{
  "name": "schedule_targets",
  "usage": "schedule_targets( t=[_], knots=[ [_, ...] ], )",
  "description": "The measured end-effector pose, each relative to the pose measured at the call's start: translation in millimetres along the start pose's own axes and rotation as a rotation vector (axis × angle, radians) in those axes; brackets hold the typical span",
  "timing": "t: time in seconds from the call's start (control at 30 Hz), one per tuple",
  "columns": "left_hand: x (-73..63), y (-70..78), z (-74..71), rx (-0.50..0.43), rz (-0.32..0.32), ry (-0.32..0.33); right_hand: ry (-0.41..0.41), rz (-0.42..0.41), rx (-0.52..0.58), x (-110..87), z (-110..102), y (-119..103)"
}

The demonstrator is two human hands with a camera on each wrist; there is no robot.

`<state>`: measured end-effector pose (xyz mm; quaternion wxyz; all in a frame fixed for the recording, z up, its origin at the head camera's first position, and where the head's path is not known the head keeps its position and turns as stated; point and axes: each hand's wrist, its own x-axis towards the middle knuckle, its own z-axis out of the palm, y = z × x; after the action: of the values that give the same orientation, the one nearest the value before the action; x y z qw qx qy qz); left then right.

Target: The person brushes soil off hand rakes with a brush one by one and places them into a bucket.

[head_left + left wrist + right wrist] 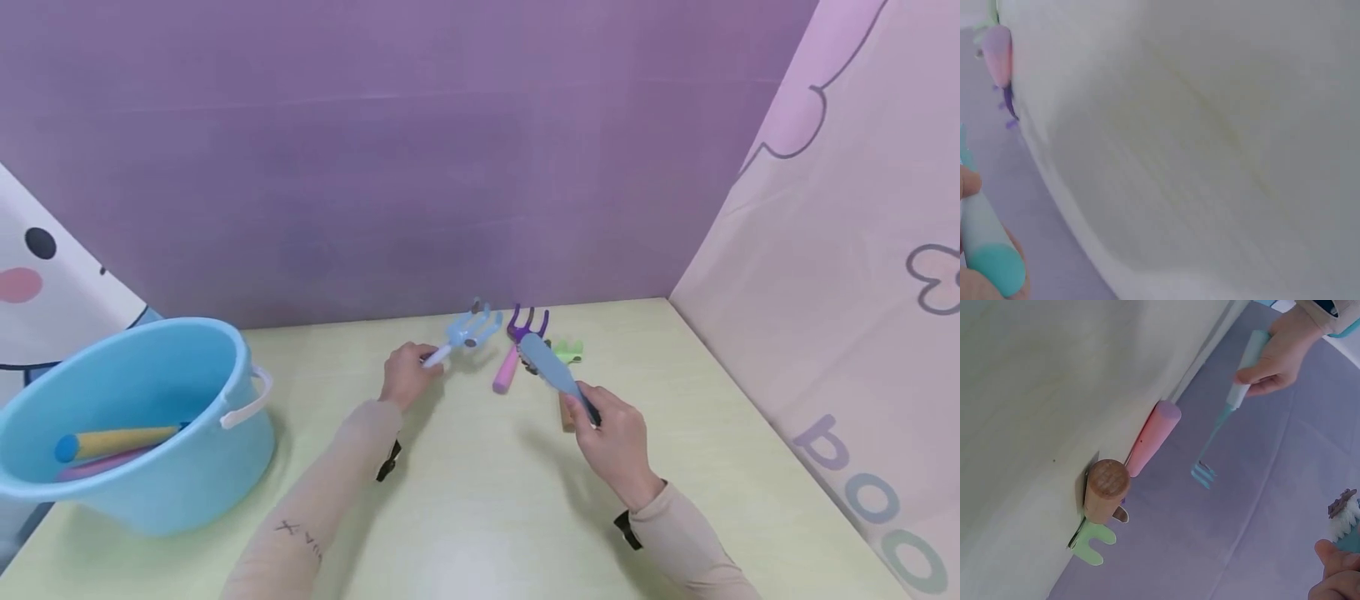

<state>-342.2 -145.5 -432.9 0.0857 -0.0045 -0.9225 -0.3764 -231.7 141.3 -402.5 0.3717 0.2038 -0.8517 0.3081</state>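
Observation:
My left hand (408, 375) grips a small garden fork (456, 335) by its white, teal-tipped handle (985, 231). The light blue tines are raised off the table and carry dark brown spots. In my right hand (617, 437) is a blue brush (551, 364), held by the handle, with white bristles (1342, 520) and brown bits on their ends in the right wrist view. The brush and the tines are apart. Beyond the brush lies a purple fork with a pink handle (506, 372). A green fork (572, 350) with a wooden handle (1107, 487) lies beside it, partly hidden by the brush.
A light blue bucket (180, 492) with a white handle stands at the left, holding a yellow-handled tool (123, 442) and a pink item (101, 467). A purple backdrop (450, 167) rises behind the pale table (450, 517). A printed pale cloth (840, 275) hangs at the right.

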Motion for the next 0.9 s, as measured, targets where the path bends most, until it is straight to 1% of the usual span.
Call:
schedule_targets(
  t=[0.17,0.3,0.4,0.57,0.7,0.9],
  knots=[
    [-16.6,7.7,-13.7,-0.031,0.044,-0.015,0.002,-0.021,0.01,0.6,0.2,-1.5],
    [-32.9,12.1,-24.1,-0.035,0.085,-0.008,-0.003,-0.022,0.015,0.4,0.6,-3.3],
    [-44.6,14.7,-29.7,-0.039,0.123,-0.007,-0.008,-0.014,0.015,-0.3,1.0,-4.7],
    [-63.2,19.0,-38.4,-0.049,0.168,-0.008,-0.018,-0.019,0.014,-2.1,2.1,-6.5],
    [-77.0,22.3,-44.4,-0.051,0.193,-0.005,-0.02,-0.027,0.031,-3.1,2.3,-8.3],
    [-92.7,26.1,-49.9,-0.04,0.21,-0.014,-0.018,-0.061,0.042,-4.9,4.2,-12.2]
  ],
)
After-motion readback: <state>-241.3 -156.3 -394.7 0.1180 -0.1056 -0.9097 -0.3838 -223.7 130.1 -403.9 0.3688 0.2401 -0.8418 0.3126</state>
